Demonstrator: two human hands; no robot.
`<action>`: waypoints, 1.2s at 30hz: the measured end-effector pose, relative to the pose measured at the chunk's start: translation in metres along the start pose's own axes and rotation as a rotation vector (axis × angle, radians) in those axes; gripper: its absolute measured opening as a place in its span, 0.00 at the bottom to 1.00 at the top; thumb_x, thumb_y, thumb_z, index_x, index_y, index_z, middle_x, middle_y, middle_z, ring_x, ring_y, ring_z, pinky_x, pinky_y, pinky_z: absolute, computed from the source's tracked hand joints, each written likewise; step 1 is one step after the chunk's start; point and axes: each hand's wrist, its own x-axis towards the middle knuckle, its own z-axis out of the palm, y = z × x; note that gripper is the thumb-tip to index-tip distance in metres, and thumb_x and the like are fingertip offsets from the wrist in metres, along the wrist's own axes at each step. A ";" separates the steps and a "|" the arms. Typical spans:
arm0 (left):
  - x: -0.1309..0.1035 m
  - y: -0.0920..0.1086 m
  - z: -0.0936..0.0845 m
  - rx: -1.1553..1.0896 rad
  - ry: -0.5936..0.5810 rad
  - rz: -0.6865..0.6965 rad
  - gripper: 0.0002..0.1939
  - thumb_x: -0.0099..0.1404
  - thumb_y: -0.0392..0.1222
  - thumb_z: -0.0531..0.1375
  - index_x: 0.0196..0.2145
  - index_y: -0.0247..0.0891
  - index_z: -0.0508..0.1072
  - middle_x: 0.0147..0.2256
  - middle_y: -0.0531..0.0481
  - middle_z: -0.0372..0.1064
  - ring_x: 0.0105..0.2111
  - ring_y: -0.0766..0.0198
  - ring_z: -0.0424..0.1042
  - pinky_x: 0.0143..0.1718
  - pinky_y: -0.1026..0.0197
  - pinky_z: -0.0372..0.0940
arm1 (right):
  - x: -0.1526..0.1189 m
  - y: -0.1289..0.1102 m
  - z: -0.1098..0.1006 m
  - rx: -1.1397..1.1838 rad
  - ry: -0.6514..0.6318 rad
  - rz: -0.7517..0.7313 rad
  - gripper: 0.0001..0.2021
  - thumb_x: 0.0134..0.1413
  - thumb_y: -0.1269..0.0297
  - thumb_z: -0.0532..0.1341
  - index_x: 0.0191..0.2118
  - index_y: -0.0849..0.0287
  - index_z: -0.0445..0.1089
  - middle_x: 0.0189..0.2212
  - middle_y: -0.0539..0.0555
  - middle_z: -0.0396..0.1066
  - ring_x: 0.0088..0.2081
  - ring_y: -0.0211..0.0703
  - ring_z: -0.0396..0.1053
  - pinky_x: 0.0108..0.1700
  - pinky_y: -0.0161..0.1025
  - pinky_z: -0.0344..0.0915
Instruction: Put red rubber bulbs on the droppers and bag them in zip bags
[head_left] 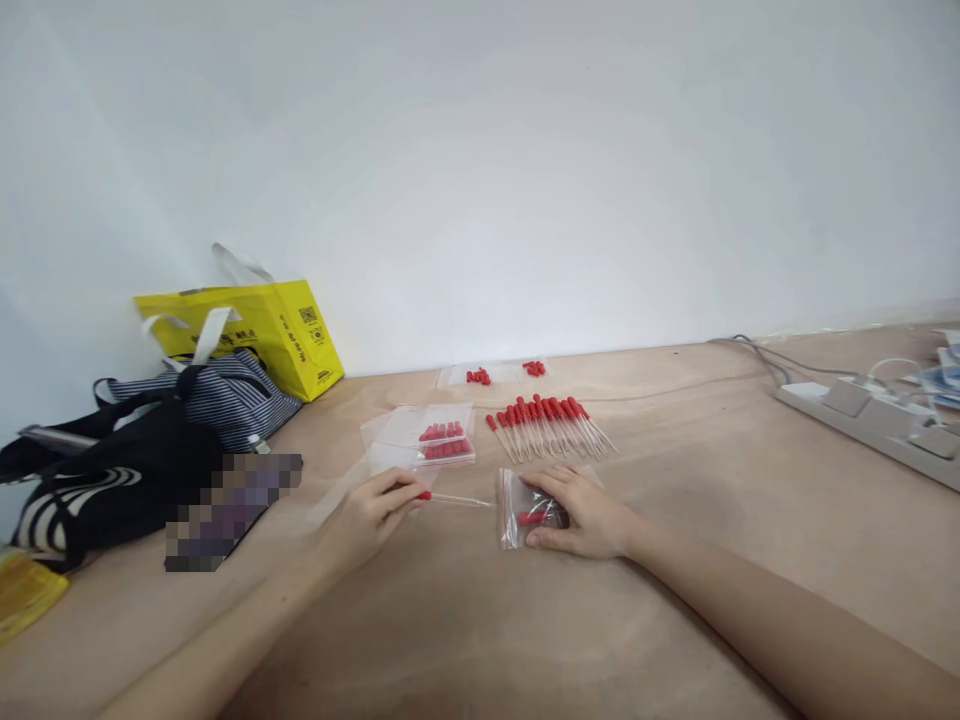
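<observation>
My left hand (379, 512) pinches a clear glass dropper (459, 500) by its red rubber bulb, its thin tip pointing right. That tip ends just short of the left edge of a small clear zip-lock bag (513, 515). With thumb and fingers, my right hand (581, 512) grips this bag against the table. A red bulb shows inside the bag; the rest of the contents is partly hidden by my fingers. Beyond the bag, several loose droppers (540, 420) lie in a fanned row, red bulbs away from me. Left of them are zip-lock bags (448, 440) with red-bulbed droppers inside.
Farther back lies another bag (510, 372) with red pieces. At the left are a yellow shopping bag (300, 335), a striped bag (244, 395), a black bag (135, 480) and a blurred-out flat object (232, 512). A power strip (862, 420) with cables lies at the right.
</observation>
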 end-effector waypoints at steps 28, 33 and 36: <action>0.042 0.058 0.068 -0.933 -0.121 -0.606 0.07 0.56 0.35 0.54 0.35 0.38 0.62 0.31 0.51 0.69 0.33 0.66 0.71 0.38 0.61 0.65 | 0.002 -0.007 -0.007 -0.036 -0.019 -0.044 0.33 0.43 0.48 0.59 0.54 0.59 0.56 0.51 0.60 0.60 0.51 0.50 0.57 0.51 0.47 0.53; 0.045 0.055 0.067 -0.956 -0.185 -0.653 0.16 0.51 0.32 0.58 0.38 0.38 0.62 0.32 0.50 0.69 0.33 0.66 0.71 0.39 0.60 0.66 | -0.003 0.004 -0.013 -0.050 -0.018 -0.032 0.35 0.40 0.46 0.61 0.54 0.58 0.56 0.52 0.59 0.59 0.52 0.50 0.56 0.52 0.48 0.52; 0.047 0.057 0.072 -0.813 -0.123 -0.685 0.12 0.51 0.32 0.58 0.35 0.38 0.64 0.28 0.53 0.69 0.28 0.67 0.70 0.34 0.61 0.67 | -0.005 0.009 -0.010 -0.043 0.006 -0.015 0.37 0.39 0.45 0.61 0.54 0.58 0.56 0.53 0.59 0.58 0.52 0.51 0.56 0.51 0.48 0.54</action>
